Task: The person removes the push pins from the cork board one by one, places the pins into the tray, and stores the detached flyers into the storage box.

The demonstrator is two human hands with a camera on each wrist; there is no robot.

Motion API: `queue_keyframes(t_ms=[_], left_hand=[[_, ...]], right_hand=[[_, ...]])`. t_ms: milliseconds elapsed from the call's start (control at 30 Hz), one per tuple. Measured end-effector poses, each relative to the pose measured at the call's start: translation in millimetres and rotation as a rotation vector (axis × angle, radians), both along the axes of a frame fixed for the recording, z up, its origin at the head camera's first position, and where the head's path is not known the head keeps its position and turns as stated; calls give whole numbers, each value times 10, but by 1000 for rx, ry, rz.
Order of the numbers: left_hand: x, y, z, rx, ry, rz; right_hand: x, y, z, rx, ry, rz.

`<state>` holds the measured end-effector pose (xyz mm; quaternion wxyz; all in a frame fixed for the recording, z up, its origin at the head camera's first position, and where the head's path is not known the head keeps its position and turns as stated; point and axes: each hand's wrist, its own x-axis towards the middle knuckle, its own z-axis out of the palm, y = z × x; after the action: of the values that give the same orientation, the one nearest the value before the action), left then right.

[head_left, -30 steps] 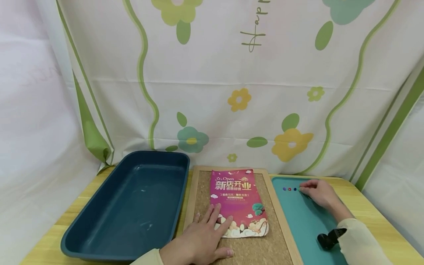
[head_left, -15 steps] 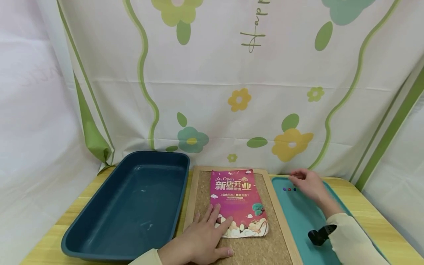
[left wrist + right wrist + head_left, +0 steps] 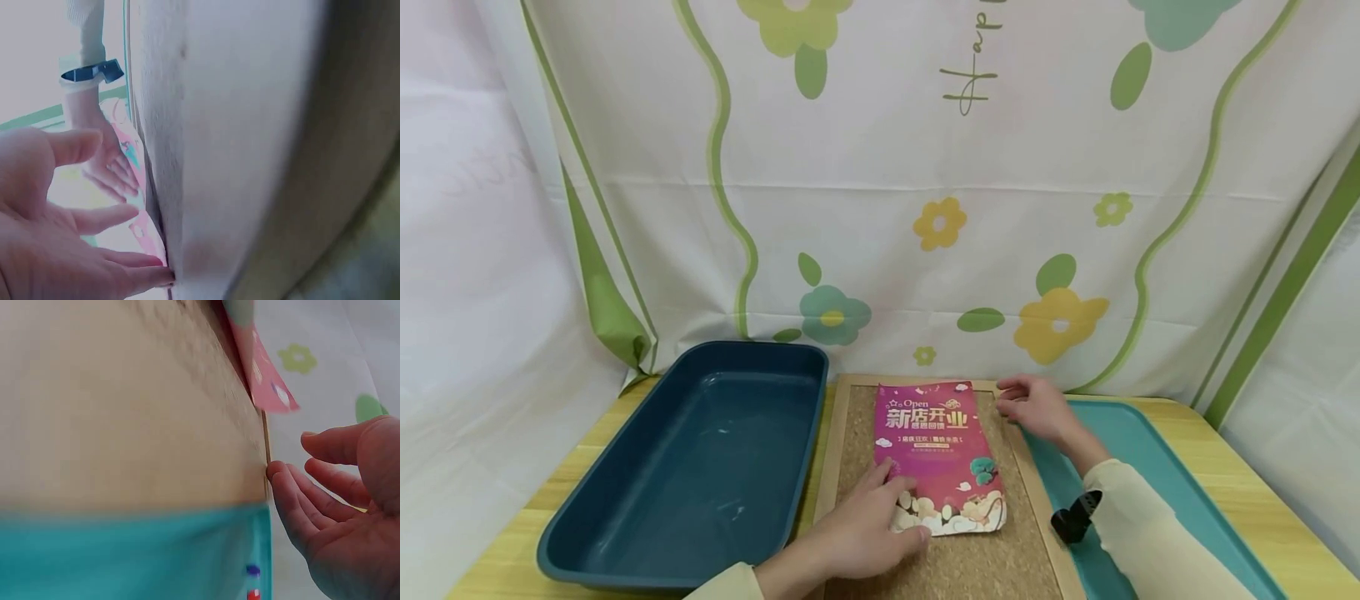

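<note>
A pink and purple poster [image 3: 931,454] lies on a wood-framed cork board [image 3: 958,562]. My left hand [image 3: 867,527] is at its lower left corner, fingers loosely extended over the paper and thumb spread. At the board's upper right corner is my right hand [image 3: 1037,408]. In the right wrist view, the thumb of that right hand [image 3: 350,506] stands apart from its bent fingers, and nothing shows between them. The poster's corner [image 3: 275,394] curls up off the board there. Small purple [image 3: 252,570] and red [image 3: 253,594] pieces lie on the teal tray [image 3: 125,562], hidden in the head view.
A deep dark-blue basin [image 3: 692,475] stands left of the board. The teal tray [image 3: 1157,467] lies to the right, under the right forearm with its black wrist camera [image 3: 1075,518]. A white flowered cloth [image 3: 880,167] hangs right behind the wooden table [image 3: 587,433].
My right hand has moved left from beside the small pieces on the tray to the board's upper right corner. My left hand has shifted slightly, its fingers drawn closer together. The poster stays put.
</note>
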<state>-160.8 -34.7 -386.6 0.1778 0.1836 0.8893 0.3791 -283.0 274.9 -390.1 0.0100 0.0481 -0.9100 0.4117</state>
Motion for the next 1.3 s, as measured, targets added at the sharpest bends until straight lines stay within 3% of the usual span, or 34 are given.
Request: queue_keyframes(t_ms=[167, 367, 567, 767, 1000, 1167, 1300], left_hand=[[-5, 30, 10, 117, -59, 97], [-39, 46, 31, 236, -122, 172], [-56, 72, 28, 340, -204, 259], [-37, 35, 36, 390, -259, 328], [-102, 15, 46, 452, -276, 396], [-132, 28, 48, 525, -270, 411], [-129, 32, 53, 569, -244, 464]], right_hand=[[-25, -173, -33, -13, -37, 5], [-53, -276, -77, -81, -84, -2], [-66, -333, -123, -86, -76, -66], [-58, -409, -168, -130, -82, -56], [-92, -329, -160, -319, -151, -78], [-96, -234, -133, -409, -185, -92], [-100, -194, -100, -459, -200, -91]])
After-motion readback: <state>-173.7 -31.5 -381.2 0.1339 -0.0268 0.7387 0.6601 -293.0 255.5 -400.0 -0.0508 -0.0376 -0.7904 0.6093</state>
